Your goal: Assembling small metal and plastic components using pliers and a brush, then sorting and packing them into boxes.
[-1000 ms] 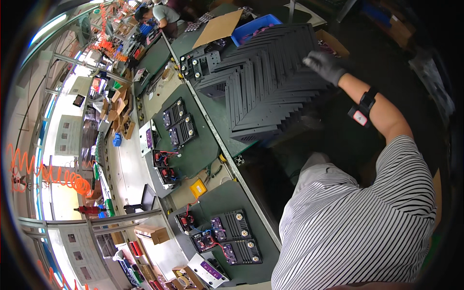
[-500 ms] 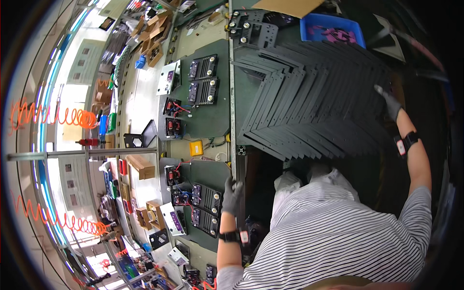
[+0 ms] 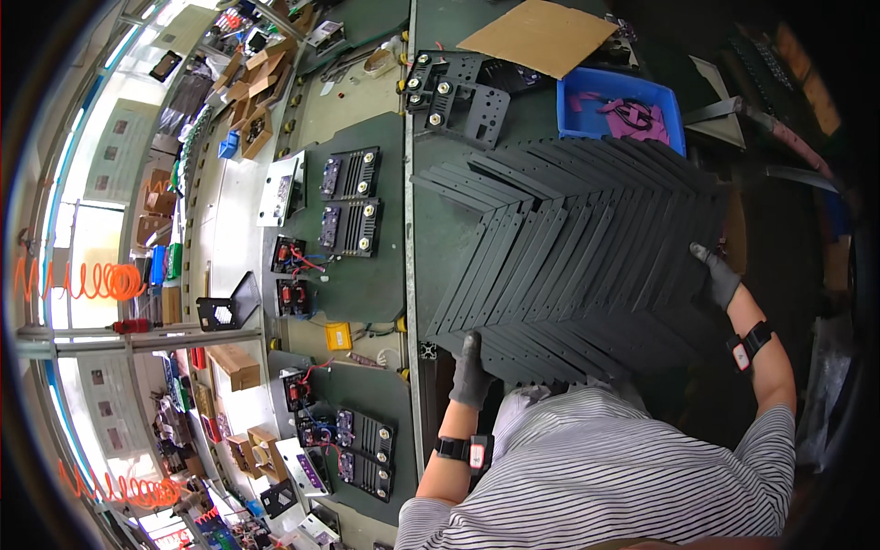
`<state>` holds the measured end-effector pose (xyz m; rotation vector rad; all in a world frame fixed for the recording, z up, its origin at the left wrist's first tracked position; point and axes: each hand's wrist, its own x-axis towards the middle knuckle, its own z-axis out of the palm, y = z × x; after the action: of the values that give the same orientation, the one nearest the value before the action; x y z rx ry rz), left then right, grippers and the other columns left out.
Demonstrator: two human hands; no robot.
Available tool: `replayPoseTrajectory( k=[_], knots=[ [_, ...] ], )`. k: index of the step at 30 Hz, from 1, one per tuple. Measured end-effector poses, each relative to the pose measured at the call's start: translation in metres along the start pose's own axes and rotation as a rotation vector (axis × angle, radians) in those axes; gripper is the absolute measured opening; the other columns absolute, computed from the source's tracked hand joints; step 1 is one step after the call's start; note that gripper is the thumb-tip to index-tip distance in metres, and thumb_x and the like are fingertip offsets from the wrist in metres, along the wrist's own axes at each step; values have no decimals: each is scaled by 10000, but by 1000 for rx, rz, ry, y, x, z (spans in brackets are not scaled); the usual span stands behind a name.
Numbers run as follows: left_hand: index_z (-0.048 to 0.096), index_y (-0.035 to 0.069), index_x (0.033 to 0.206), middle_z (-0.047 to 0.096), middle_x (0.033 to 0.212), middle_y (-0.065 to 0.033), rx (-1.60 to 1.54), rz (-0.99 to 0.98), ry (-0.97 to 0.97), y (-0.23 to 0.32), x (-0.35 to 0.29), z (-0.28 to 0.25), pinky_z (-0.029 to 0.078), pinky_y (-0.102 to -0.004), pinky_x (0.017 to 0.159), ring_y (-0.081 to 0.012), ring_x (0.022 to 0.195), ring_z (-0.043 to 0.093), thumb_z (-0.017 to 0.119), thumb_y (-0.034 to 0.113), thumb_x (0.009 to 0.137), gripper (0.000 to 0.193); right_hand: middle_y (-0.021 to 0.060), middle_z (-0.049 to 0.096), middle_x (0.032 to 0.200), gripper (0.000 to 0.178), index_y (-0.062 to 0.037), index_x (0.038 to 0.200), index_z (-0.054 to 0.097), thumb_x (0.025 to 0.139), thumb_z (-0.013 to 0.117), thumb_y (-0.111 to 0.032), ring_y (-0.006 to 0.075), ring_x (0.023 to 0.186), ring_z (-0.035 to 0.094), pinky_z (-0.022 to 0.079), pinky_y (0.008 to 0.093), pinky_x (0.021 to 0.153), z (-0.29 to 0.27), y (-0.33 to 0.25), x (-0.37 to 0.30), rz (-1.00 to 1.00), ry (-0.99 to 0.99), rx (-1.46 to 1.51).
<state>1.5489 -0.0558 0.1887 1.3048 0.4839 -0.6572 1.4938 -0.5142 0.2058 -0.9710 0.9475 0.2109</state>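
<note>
A large overlapping stack of dark grey bent metal panels [image 3: 559,261] fans out in front of me, with small holes along the panels' edges. My left hand [image 3: 470,374], in a grey glove, is at the stack's near left corner, thumb up against the edge and the other fingers mostly hidden. On the right side my gloved right hand [image 3: 717,275] grips the stack's edge, its thumb on top and its fingertips out of sight below. Both hands are closed on the stack from opposite sides.
Beyond the stack are a blue bin [image 3: 678,119] with pink items, a cardboard sheet [image 3: 536,37] and perforated black plates [image 3: 472,115]. Left of a metal rail [image 3: 412,229], heatsink assemblies [image 3: 351,227] with wired modules lie on green mats. A yellow box [image 3: 338,335] sits between the mats.
My left hand has moved right, from beside the rail to the stack's near corner. The right hand stays at the right edge. My view has shifted, so the scene appears lower.
</note>
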Motion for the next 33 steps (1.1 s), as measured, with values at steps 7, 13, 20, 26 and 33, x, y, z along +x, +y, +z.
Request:
replayPoseTrajectory(
  k=[7, 13, 20, 26, 33],
  knots=[
    [448, 59, 1245, 526, 1193, -90, -334, -49, 20, 7, 71, -19, 400, -378, 950, -229, 1104, 497, 475, 445, 887, 527, 35, 481, 1279, 510, -44, 1288, 436, 853, 577, -270, 164, 1196, 425, 335, 321, 1007, 10, 17, 59, 37, -101, -17],
    [463, 50, 1236, 510, 1228, -87, -342, 27, 48, 52, 103, -4, 359, -394, 990, -238, 1133, 473, 487, 460, 872, 549, 57, 511, 1260, 458, -32, 1239, 498, 865, 551, -290, 170, 1195, 437, 326, 306, 1004, 70, -23, 71, -15, -56, -290],
    [350, 65, 1331, 398, 1342, -110, -189, 25, 66, 60, 123, 17, 297, -446, 1035, -290, 1218, 390, 478, 528, 847, 682, 96, 553, 1211, 535, -22, 1190, 540, 826, 588, -411, 195, 1153, 482, 362, 308, 966, 44, -53, 118, -88, -180, -403],
    [334, 92, 1350, 377, 1360, -107, -43, 104, 69, 43, 112, 57, 299, -452, 1029, -296, 1234, 367, 442, 605, 826, 741, 149, 589, 1132, 562, -28, 1152, 566, 798, 614, -461, 231, 1074, 537, 408, 332, 927, -5, -54, 130, -357, -306, -547],
    [285, 82, 1386, 257, 1443, -115, 126, 190, 256, -7, 106, 62, 207, -443, 1074, -292, 1310, 258, 389, 653, 824, 808, 155, 613, 1019, 597, -33, 1149, 567, 829, 520, -535, 223, 947, 583, 494, 321, 778, -126, -72, 111, -254, -338, -658]
  ],
)
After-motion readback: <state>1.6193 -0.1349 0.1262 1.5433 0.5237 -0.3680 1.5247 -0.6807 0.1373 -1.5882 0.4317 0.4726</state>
